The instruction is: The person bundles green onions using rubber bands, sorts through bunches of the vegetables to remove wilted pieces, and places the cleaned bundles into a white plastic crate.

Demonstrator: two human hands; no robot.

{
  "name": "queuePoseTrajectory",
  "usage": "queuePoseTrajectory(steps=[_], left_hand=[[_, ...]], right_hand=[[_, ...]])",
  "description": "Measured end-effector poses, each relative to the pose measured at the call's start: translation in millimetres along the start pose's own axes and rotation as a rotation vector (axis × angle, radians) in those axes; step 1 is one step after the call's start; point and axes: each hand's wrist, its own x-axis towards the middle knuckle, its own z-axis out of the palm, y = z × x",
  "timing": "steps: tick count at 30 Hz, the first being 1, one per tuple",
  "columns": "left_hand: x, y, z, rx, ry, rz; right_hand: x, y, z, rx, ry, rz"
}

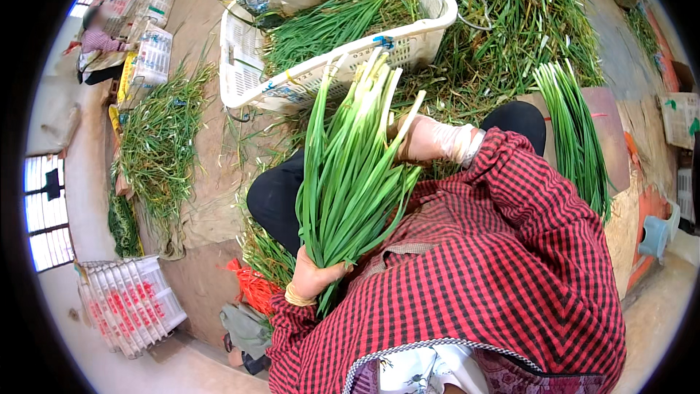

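A large bundle of garlic chives point(354, 182) lies across my lap, its pale stem ends pointing away from me and its green leaves toward me. My left hand point(315, 275) is closed around the leaf end, thumb across the top. At the stem end, my right hand point(426, 138) holds the bundle from the right side; its fingers are mostly hidden behind the stems. On a board point(609, 120) to my right rests another bunch of chives point(574, 138), neatly lined up. A white plastic crate point(343, 62) just ahead contains more chives point(339, 22).
Loose greens point(525, 22) form a big heap at the far right, and another pile point(162, 138) covers floor at the left. Orange-red ties point(255, 286) lie near my left forearm. White crates point(131, 305) stand lower left. A person point(100, 44) sits at the far left.
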Motion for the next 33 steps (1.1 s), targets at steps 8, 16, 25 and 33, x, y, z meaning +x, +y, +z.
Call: queuePoseTrajectory(steps=[8,16,25,33], left_hand=[[-7,-6,-11,0.05,0.061,-0.03],[-21,-4,-24,-0.038,0.177,-0.003],[1,10,-8,0.267,0.292,0.238],[41,3,43,1.348,0.464,0.622]], right_hand=[[13,-2,-20,-0.307,0.171,0.367],[-41,108,-106,-0.487,0.663,0.441],[-25,7,38,0.694,-0.472,-0.051],[-14,-32,88,1.418,-0.099,-0.091]])
